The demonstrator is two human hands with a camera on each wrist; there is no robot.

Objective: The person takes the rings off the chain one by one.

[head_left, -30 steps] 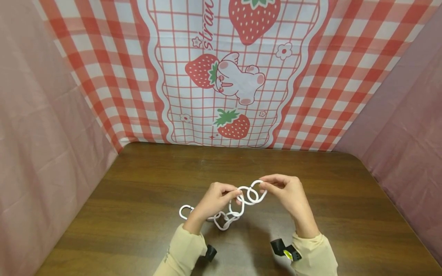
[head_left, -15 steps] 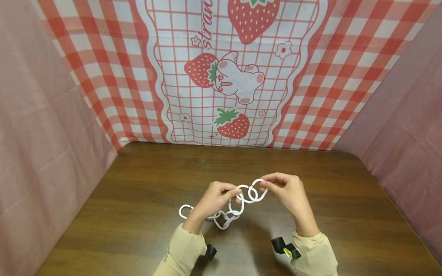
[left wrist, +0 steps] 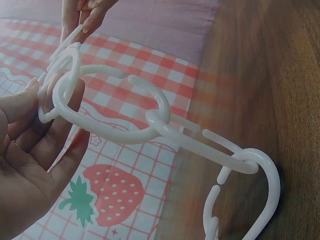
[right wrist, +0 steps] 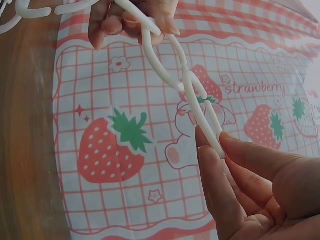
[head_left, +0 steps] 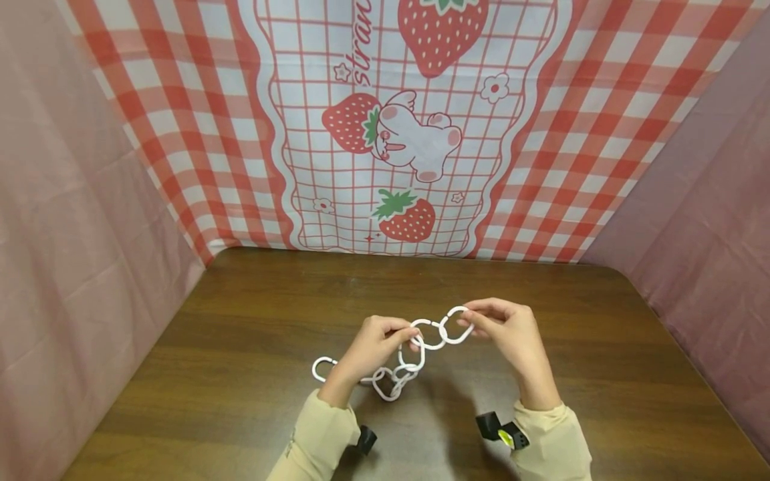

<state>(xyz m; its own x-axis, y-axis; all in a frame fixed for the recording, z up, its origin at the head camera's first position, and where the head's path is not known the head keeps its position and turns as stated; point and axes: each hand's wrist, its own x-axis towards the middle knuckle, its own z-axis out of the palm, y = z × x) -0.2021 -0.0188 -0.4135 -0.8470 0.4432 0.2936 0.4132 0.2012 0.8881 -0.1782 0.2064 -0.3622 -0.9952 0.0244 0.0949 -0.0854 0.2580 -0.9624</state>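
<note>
Left hand (head_left: 375,344) pinches a link of the white plastic chain (head_left: 415,351), raised above the wooden table (head_left: 240,347); its tail lies on the wood. Right hand (head_left: 505,331) pinches the end link (head_left: 454,325).

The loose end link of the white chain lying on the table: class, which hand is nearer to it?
Left. The left hand is just beside the end link; the right hand is across at the chain's far end.

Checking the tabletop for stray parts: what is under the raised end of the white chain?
Under the white chain held by left hand and right hand, only bare table; the hands cover some.
</note>
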